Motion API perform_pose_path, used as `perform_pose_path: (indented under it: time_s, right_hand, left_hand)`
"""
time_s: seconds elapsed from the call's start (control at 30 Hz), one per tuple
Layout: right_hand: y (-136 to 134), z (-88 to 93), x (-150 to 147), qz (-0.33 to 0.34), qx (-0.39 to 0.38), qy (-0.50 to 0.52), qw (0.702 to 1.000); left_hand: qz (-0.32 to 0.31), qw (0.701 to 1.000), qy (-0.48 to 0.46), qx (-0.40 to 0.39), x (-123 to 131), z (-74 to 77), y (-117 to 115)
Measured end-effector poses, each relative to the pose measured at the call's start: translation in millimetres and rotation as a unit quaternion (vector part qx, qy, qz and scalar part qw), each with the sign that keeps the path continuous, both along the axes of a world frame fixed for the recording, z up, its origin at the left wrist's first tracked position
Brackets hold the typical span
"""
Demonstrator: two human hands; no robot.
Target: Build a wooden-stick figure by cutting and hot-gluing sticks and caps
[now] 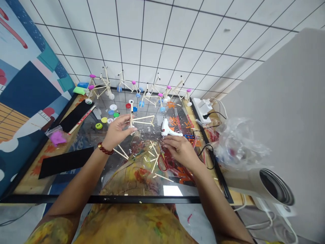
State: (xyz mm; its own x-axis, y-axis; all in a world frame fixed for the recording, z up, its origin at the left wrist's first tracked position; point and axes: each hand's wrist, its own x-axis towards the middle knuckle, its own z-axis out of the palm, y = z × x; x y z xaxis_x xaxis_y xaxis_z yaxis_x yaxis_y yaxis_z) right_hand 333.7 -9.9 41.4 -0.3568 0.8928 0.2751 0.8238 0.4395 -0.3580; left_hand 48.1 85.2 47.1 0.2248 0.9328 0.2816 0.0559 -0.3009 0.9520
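Head view: a glass-topped table with a black frame (114, 199), seen from above the person's two arms.
Far left: a pink lump in a small clear bag (57, 137), with a long black strip (64, 162) nearer.
Caps: coloured round plastic caps (99, 126) lie just left of the left hand.
Left hand (116, 130): raised over the table's middle, fingers and thumb pinched together on a pale wooden stick frame (142, 119).
Stick frame: held above the glass, its rods pointing right.
Far edge: a row of finished stick models with pink and blue caps (152, 93).
Loose sticks (154, 162): scattered on the glass between the hands, beside red-handled scissors (165, 164).
Right hand (179, 149): palm down, fingertips curled just near of a white glue gun (169, 128); it cannot be told whether they grip anything.
Far right: a crumpled clear plastic bag (238, 142).
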Motion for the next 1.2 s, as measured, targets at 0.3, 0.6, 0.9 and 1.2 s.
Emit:
perform_pose_path:
  time_s: [0.3,0.6,0.9,1.2]
  right_hand:
    - [9.8,-2.2,-15.4,-0.009,-0.033,0.032,0.999]
    - [20.0,-6.6,-17.7,-0.017,-0.028,0.030,0.999]
    - [23.3,-12.4,-18.6,-0.012,-0.028,0.035,0.999]
    - [24.6,-14.0,-18.5,-0.011,-0.041,0.033,0.999]
  left_hand:
    - [-0.021,0.998,0.048,-0.020,3.4,-26.5,-4.2]
    - [0.005,0.994,0.111,0.000,-2.7,-33.6,-10.6]
    - [-0.010,0.992,0.128,0.013,-5.0,-31.2,-14.2]
    - [-0.004,0.989,0.145,0.020,-3.6,-33.0,-15.5]
